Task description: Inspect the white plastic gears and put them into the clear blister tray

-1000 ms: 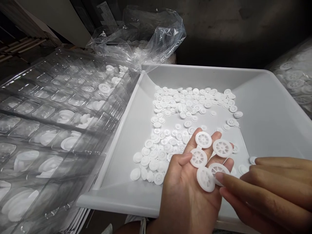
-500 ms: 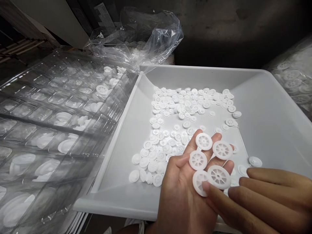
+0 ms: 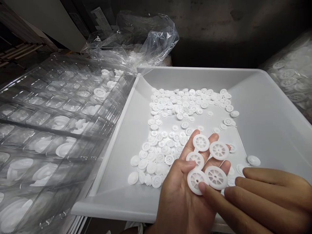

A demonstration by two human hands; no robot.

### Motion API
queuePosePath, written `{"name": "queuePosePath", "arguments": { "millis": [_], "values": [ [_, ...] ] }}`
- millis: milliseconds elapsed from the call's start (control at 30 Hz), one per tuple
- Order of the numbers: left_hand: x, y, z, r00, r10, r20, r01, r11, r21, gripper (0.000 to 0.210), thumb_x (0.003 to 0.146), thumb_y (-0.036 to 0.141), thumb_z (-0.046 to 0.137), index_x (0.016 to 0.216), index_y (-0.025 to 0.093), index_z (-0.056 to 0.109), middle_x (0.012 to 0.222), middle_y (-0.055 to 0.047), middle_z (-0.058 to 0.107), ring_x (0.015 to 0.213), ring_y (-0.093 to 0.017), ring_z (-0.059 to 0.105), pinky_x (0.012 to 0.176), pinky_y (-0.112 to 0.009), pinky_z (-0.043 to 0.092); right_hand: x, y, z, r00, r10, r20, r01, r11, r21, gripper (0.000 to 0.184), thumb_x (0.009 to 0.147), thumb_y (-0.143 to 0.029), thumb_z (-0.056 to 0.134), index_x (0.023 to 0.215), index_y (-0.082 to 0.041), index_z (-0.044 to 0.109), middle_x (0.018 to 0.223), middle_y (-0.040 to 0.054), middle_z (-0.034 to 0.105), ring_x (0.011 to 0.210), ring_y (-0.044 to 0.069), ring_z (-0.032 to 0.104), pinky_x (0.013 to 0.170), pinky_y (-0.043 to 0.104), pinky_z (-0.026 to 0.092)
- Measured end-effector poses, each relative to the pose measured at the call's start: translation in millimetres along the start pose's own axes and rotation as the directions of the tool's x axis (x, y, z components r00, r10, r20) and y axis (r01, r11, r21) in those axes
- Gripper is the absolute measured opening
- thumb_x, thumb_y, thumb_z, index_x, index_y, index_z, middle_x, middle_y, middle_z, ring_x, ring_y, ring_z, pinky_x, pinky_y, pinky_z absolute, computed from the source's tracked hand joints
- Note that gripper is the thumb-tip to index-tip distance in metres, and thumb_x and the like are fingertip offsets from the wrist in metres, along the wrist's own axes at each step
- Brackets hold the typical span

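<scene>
Over the bin, my left hand [image 3: 187, 191] is palm up with several white plastic spoked wheels [image 3: 218, 150] spread across the palm and fingers. Its thumb presses on the middle-left wheel [image 3: 195, 157]. My right hand [image 3: 270, 198] comes in from the lower right, fingers stretched out and apart. One of its fingertips touches the edge of the lowest wheel [image 3: 196, 180] in the palm; its thumb cannot be made out. Beneath both hands, many similar wheels [image 3: 151, 167] lie loose in a grey plastic bin [image 3: 117, 201].
Stacked clear compartment trays [image 3: 58, 100] stand left of the bin, some pockets holding white parts. Behind it is an opened clear plastic bag [image 3: 161, 42] with white pieces. Another bag of wheels [image 3: 287, 74] sits at the right. A dark wall [image 3: 214, 32] closes off the back.
My left thumb has moved inward onto the middle-left wheel. My right fingertip has slid toward the lowest wheel's edge, uncovering more of it. The view has shifted slightly.
</scene>
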State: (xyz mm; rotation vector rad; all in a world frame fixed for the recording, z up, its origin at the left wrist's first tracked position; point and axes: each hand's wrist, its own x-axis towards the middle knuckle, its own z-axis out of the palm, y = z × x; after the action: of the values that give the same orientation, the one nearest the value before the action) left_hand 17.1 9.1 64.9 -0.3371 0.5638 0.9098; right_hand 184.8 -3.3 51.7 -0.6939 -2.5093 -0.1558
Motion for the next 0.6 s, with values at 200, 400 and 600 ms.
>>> {"name": "queuePosePath", "arguments": {
  "millis": [200,400,600],
  "values": [
    [4,0,-4.7,0.997,0.011,0.071,-0.008,0.999,-0.033,0.068,0.098,0.012,0.050,0.165,0.020,0.043,0.146,-0.013,0.073,0.142,-0.028,0.065,0.128,-0.044,0.043,-7,5,-4,0.996,0.054,0.065,-0.061,0.991,0.123,0.031,0.104,-0.008,0.059,0.134,-0.007,0.068,0.076,-0.0031,0.056,0.060,0.012,0.048,0.053,0.035,0.038],
    [6,-2,-12.6,0.994,0.056,0.099,-0.048,0.996,-0.079,0.076,0.095,0.011,0.055,0.168,0.016,0.035,0.142,-0.016,0.076,0.138,-0.028,0.068,0.126,-0.044,0.047,-5,18,-20,0.926,0.374,0.046,-0.377,0.921,0.097,0.029,0.109,-0.026,0.066,0.136,-0.016,0.066,0.079,-0.0037,0.064,0.056,0.009,0.054,0.058,0.028,0.047],
    [7,-4,-7.2,0.984,0.093,0.150,-0.079,0.992,-0.098,0.078,0.094,0.010,0.052,0.169,0.011,0.030,0.139,-0.018,0.077,0.136,-0.027,0.070,0.125,-0.042,0.049,1,41,-16,0.856,0.507,0.096,-0.516,0.842,0.155,0.028,0.112,-0.049,0.061,0.129,-0.029,0.069,0.074,-0.0055,0.062,0.049,0.008,0.055,0.045,0.021,0.042]
  ]
}}
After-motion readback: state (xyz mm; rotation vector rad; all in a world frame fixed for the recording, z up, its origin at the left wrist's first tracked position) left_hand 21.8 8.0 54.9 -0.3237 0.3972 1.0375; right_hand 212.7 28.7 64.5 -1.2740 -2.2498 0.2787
